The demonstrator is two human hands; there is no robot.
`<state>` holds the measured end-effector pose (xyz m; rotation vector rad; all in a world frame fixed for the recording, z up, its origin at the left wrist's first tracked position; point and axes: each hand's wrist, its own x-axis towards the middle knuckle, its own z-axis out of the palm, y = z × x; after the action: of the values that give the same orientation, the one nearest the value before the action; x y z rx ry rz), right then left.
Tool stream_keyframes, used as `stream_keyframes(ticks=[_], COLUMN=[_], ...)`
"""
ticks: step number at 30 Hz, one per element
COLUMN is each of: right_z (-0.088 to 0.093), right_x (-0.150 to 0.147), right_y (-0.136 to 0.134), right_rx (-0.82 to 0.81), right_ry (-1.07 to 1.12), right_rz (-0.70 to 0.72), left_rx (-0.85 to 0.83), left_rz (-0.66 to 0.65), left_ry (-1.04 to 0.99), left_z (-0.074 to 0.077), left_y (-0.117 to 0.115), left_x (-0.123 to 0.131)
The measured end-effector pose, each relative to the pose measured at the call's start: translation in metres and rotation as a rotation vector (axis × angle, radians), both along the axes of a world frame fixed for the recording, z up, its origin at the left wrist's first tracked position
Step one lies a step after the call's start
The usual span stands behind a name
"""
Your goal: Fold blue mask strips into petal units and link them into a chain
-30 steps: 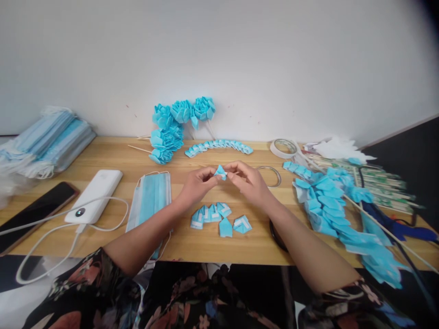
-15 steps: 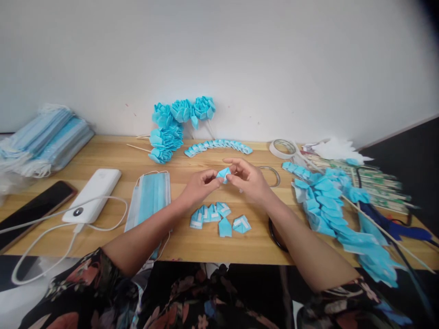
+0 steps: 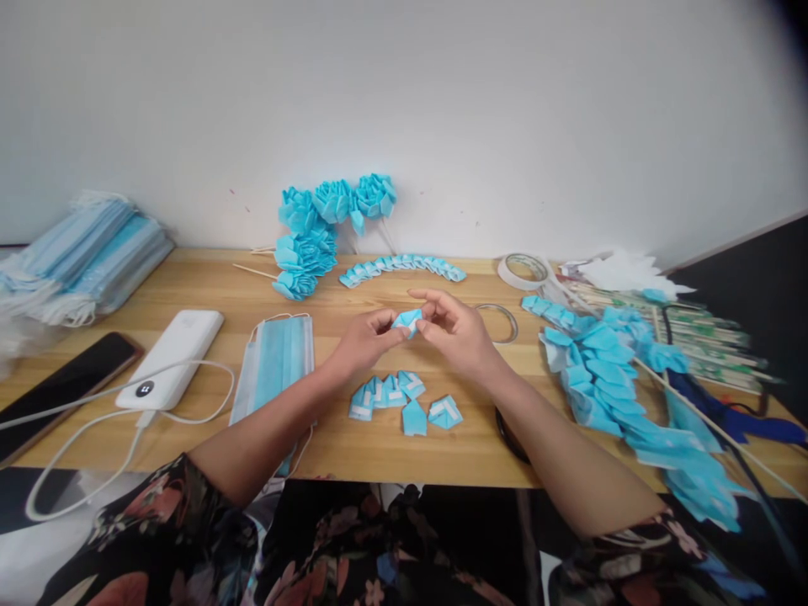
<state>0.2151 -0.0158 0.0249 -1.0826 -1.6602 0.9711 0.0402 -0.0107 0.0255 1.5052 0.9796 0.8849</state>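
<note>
Above the middle of the worktop [image 3: 379, 446], left hand [image 3: 363, 341] and right hand [image 3: 458, 332] meet, fingertips of both pinching a small folded blue piece [image 3: 407, 320] between them. Finished folds [image 3: 404, 402] lie at six o'clock, a face mask [image 3: 274, 362] at eight.
</note>
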Motion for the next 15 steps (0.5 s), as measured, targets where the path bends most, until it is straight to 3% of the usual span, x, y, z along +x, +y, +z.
stream_keyframes(ticks=[7, 15], right_z=[-0.0008, 0.0036], right_x=[0.0037, 0.0065], right_y=[0.0034, 0.0026], right_rx=[-0.094, -0.173], right_ry=[0.073, 0.095], right_rz=[0.028, 0.055], left_rx=[-0.070, -0.038], left_rz=[0.051, 0.078], left_ry=[-0.065, -0.023], left_z=[-0.0023, -0.0057], left_y=[0.0028, 0.0060], left_x=[-0.0031, -0.0068])
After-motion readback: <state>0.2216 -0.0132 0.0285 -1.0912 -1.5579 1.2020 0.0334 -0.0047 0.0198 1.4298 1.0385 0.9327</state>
